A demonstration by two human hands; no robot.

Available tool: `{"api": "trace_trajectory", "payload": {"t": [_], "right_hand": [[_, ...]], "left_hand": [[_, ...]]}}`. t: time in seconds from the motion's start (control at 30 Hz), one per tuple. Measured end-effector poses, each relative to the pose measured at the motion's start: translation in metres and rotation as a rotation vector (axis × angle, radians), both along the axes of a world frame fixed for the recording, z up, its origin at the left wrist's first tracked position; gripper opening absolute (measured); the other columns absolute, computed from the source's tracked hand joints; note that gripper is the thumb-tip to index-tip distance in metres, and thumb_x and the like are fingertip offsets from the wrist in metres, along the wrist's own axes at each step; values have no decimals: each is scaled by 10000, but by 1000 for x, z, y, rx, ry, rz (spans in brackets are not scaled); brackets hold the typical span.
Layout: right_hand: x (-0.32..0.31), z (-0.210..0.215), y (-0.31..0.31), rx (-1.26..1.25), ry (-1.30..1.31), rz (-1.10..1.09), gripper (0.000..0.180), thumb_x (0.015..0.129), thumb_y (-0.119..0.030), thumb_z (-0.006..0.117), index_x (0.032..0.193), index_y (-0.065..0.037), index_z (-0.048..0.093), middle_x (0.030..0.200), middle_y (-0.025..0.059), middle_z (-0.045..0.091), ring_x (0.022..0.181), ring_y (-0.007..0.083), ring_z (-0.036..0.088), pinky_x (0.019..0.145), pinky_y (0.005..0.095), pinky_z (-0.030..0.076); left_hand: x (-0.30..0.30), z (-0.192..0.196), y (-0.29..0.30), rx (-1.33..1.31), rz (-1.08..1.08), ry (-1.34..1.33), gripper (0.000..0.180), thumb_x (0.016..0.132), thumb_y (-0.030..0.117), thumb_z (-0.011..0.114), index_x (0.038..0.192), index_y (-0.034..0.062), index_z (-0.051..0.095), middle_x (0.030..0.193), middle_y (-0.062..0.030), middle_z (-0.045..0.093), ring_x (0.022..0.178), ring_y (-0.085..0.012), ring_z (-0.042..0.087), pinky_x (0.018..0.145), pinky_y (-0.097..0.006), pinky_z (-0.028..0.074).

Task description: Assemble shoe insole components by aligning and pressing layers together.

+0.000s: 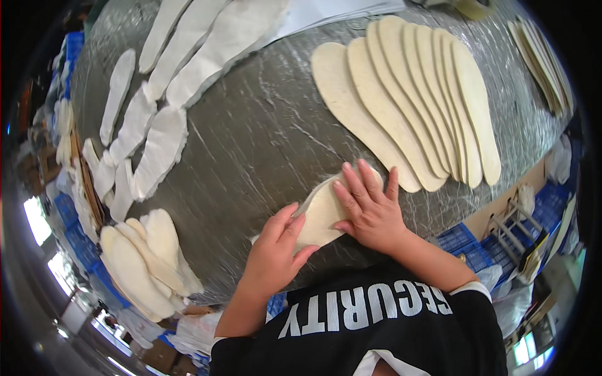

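Beige insole [321, 213] lying low of centre in the frame on the grey surface [263, 138], long axis slanting from lower left up to upper right, upper end hidden under fingers. Right hand [370, 210] pressed flat on it, fingers spread. Left hand [274, 250] pinching its lower left edge, thumb and fingers closed on it. Fanned beige insoles [407, 94] at upper right; white cut pieces [163, 135] at upper left; blue crates [483, 247] at lower right.
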State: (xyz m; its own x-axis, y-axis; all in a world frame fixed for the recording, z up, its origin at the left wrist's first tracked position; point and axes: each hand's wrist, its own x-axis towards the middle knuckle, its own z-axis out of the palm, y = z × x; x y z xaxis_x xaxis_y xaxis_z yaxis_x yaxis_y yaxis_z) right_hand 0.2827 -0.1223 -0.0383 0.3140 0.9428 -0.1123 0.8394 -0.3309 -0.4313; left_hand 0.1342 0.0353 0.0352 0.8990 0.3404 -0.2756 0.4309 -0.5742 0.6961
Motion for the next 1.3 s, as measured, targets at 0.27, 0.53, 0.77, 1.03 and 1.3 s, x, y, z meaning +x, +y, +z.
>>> {"api": "trace_trajectory", "payload": {"t": [0.27, 0.53, 0.77, 1.03, 1.3], "right_hand": [[0, 4, 6, -83, -60, 12, 681, 710, -586, 621, 1354, -418, 478, 1528, 125, 300, 1428, 334, 228, 1086, 670, -70], [9, 34, 30, -123, -88, 4, 602, 709, -368, 719, 1280, -254, 565, 1399, 75, 459, 1313, 301, 385, 1075, 628, 65], [26, 33, 73, -33, 100, 58, 307, 714, -209, 733, 1008, -137, 679, 935, 2, 587, 957, 225, 527, 873, 455, 338], [29, 31, 81, -83, 177, 145, 184, 725, -215, 733, 877, -132, 669, 862, 19, 565, 916, 232, 520, 846, 431, 350], [31, 33, 85, -86, 215, 259, 224, 705, -219, 746, 895, -137, 658, 874, 7, 568, 929, 228, 518, 863, 430, 352]], "left_hand": [[-30, -17, 19, -174, 322, 113, 217, 733, 11, 739, 924, -19, 640, 937, -121, 611, 837, -226, 621, 702, -305, 515], [-29, -25, 20, -233, 397, 38, 109, 759, 0, 707, 817, -20, 616, 942, -117, 618, 811, -232, 614, 658, -308, 507], [-27, -27, 22, -246, 358, 50, 92, 777, 14, 683, 806, -25, 605, 899, -122, 618, 756, -261, 608, 637, -323, 491], [-26, -32, 22, -231, 373, 25, 102, 774, 13, 678, 806, -24, 589, 869, -134, 616, 735, -292, 602, 644, -339, 488], [-22, -28, 25, -116, 292, -66, 108, 739, 5, 689, 774, 2, 587, 924, -104, 650, 810, -287, 585, 694, -363, 486]]}}
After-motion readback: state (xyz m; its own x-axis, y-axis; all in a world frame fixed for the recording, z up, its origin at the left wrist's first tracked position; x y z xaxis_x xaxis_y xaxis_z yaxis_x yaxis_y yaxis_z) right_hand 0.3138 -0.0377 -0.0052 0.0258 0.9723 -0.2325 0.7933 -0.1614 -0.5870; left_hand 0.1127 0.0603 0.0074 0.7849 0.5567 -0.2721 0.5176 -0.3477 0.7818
